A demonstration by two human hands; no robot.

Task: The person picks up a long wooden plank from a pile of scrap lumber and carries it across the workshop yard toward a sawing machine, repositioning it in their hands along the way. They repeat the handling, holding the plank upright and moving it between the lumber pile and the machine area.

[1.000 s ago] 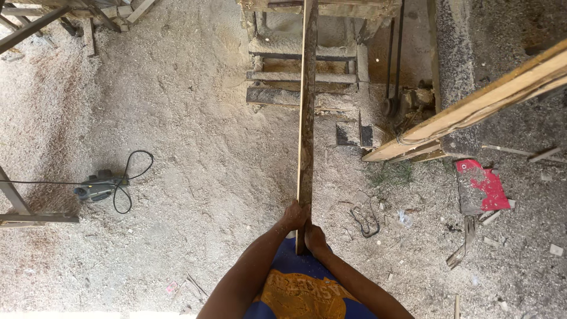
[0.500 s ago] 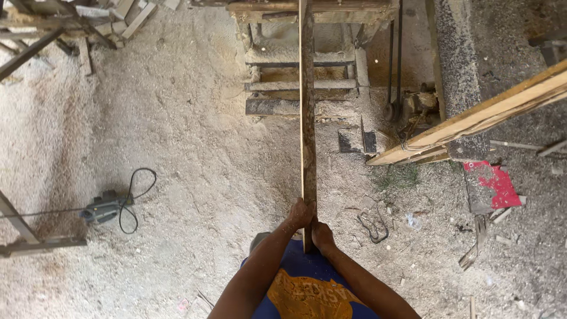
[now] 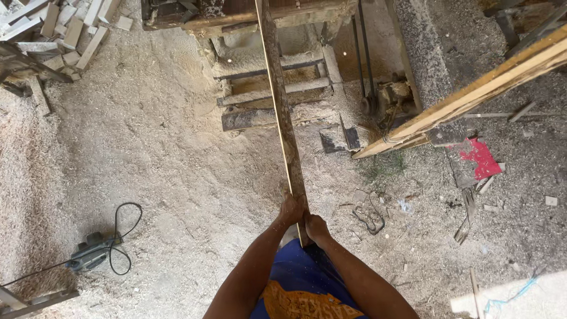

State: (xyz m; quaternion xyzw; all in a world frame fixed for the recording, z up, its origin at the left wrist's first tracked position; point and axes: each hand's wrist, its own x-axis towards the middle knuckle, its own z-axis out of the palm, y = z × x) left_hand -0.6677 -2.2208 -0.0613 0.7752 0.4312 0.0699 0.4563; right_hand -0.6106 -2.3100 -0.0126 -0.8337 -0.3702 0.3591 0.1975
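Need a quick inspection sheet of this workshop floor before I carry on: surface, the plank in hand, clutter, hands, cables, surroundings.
Surface: dirt floor covered in sawdust.
Job's things: long narrow plank, near end held, far end reaching onto the wooden machine bench.
Clutter: offcut blocks piled top left; red scrap and thin slivers on the right.
Grippers: left hand and right hand both closed on the plank's near end.
Cables: black cord looped beside a power tool; wire loop near the hands.
Surroundings: stacked boards slanting on the right; motor under the bench.
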